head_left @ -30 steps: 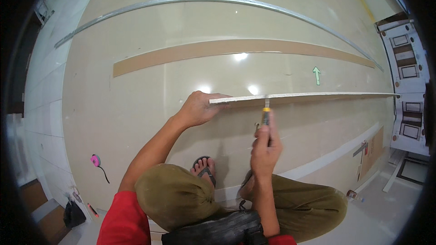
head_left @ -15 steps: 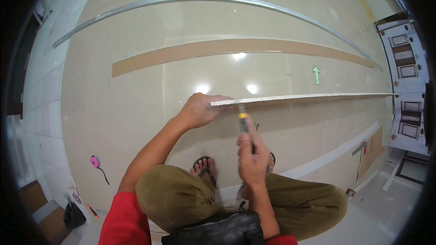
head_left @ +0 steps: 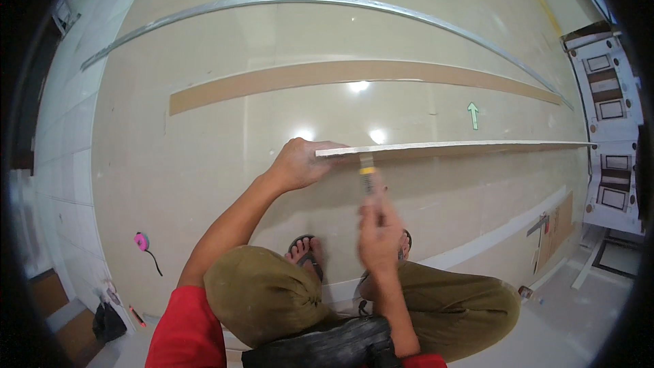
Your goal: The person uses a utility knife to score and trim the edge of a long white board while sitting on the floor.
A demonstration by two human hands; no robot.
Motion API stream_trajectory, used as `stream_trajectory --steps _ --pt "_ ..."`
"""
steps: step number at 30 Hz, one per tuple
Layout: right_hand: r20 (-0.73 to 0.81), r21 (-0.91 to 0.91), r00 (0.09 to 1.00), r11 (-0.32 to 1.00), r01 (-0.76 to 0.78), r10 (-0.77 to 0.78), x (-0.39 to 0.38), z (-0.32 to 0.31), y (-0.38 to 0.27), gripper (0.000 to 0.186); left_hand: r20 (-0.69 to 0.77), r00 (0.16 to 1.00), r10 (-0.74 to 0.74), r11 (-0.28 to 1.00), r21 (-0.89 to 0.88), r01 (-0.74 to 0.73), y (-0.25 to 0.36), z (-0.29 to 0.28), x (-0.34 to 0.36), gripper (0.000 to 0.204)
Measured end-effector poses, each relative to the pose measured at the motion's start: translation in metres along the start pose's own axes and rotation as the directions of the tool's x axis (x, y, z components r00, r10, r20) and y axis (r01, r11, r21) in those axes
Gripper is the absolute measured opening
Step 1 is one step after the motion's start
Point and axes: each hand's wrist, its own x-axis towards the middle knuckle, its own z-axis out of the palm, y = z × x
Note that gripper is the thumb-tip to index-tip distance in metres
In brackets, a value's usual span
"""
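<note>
I squat over a large pale board (head_left: 204,163) lying on the floor. My left hand (head_left: 300,162) grips the left end of a long thin white strip (head_left: 463,147) standing on edge and running to the right. My right hand (head_left: 378,226) holds a yellow-handled knife (head_left: 368,172) with its tip against the strip just right of the left hand. The right hand is blurred by motion.
A brown strip (head_left: 354,75) lies flat farther out, and a long metal channel (head_left: 327,1) curves beyond it. A pink tape measure (head_left: 142,241) sits on the floor at left. A green arrow mark (head_left: 473,114) is at right. My sandalled feet (head_left: 303,251) rest on the board.
My right hand with the knife moved left along the strip, then back right a little toward the strip's edge. The left hand stayed holding the strip's end.
</note>
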Motion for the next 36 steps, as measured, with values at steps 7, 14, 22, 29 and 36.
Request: stream_trajectory --steps 7,14,22,29,36 --pt "-0.009 0.133 0.993 0.984 0.116 -0.116 0.002 -0.001 0.008 0.05 -0.035 0.998 0.061 0.998 -0.014 -0.062 -0.003 0.003 -0.002 0.03" --pt "0.154 -0.004 0.957 0.969 0.249 -0.245 -0.002 0.012 -0.002 0.047 -0.04 0.999 0.038 0.999 -0.014 -0.038 -0.004 -0.002 -0.007 0.031" --pt "0.132 -0.012 0.971 0.979 0.201 -0.198 -0.007 0.014 -0.006 0.047 -0.009 0.999 -0.036 0.999 0.016 0.036 -0.003 -0.005 -0.009 0.033" --pt "0.359 0.045 0.914 0.981 0.187 -0.19 -0.011 0.013 0.008 0.046 -0.017 0.998 0.06 0.997 -0.054 -0.061 -0.005 -0.004 -0.008 0.038" --pt "0.008 0.307 0.913 0.87 0.386 -0.408 0.065 -0.031 -0.08 0.056 -0.005 0.999 -0.042 0.997 -0.064 0.041 0.006 -0.005 0.001 0.034"
